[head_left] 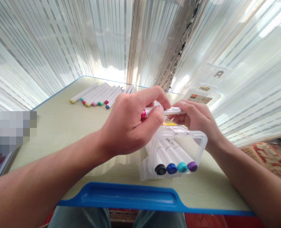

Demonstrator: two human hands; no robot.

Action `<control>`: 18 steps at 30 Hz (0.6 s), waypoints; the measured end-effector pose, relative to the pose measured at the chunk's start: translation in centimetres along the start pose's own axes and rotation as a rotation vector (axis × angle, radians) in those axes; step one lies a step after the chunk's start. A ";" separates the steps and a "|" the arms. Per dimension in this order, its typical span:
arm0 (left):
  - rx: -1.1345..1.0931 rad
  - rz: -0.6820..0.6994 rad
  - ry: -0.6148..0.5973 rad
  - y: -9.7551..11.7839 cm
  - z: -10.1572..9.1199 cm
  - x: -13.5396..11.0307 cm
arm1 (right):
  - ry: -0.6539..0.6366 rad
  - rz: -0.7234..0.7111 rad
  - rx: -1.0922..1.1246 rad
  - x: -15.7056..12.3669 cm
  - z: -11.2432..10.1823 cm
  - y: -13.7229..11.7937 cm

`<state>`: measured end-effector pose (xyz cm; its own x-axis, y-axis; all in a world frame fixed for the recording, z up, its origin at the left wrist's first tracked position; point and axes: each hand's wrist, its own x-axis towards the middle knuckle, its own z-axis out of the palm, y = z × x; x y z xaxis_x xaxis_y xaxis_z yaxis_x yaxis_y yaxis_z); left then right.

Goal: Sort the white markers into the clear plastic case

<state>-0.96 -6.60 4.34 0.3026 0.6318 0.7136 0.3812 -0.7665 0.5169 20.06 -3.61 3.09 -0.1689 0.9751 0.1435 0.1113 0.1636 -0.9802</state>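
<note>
White marker [172, 110] pinched by left hand [133, 120], fingers curled; right hand [199, 118], grip closed, at other end.

White markers [103, 95] lie side by side on a blue-edged table [66, 126], a clear marker case [192, 135] near its front.

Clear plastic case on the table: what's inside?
Four white markers with black, blue, turquoise and purple ends show at the near end. Farther back, the case is largely covered by the left hand and right hand; anything else there can't be seen.
</note>
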 end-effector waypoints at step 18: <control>0.004 0.024 -0.095 0.3 0.1 -0.1 | -0.028 -0.008 -0.004 0.0 -0.2 0.8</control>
<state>-0.77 -6.86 4.34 0.3933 0.6217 0.6773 0.3759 -0.7811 0.4986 20.38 -3.48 2.32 -0.1974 0.9692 0.1473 0.1137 0.1719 -0.9785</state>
